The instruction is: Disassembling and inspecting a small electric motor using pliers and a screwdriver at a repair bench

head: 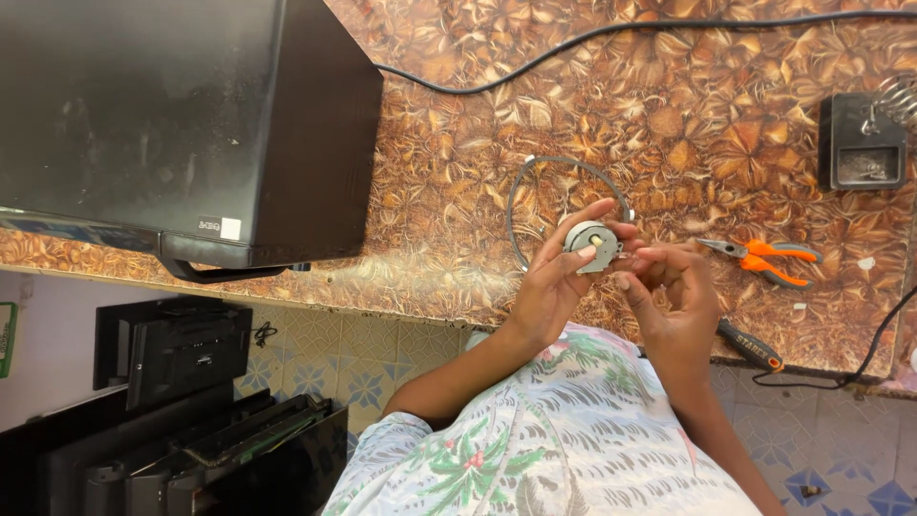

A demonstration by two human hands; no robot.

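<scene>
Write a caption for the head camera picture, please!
Two hands, left hand and right hand, hold a small round motor.

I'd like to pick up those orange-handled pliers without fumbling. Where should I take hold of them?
Grip the orange-handled pliers by the two orange handles, coming from the right side. They lie flat on the patterned tabletop, metal tips pointing left toward the right hand; the handles splay apart at the right, offering room for fingers.

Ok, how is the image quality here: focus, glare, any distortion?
Head view: evenly lit, no harsh shadows; the small round motor between the left hand and right hand is sharp; faint dusty sheen on the black monitor; table edge bows slightly from the wide lens.
</scene>
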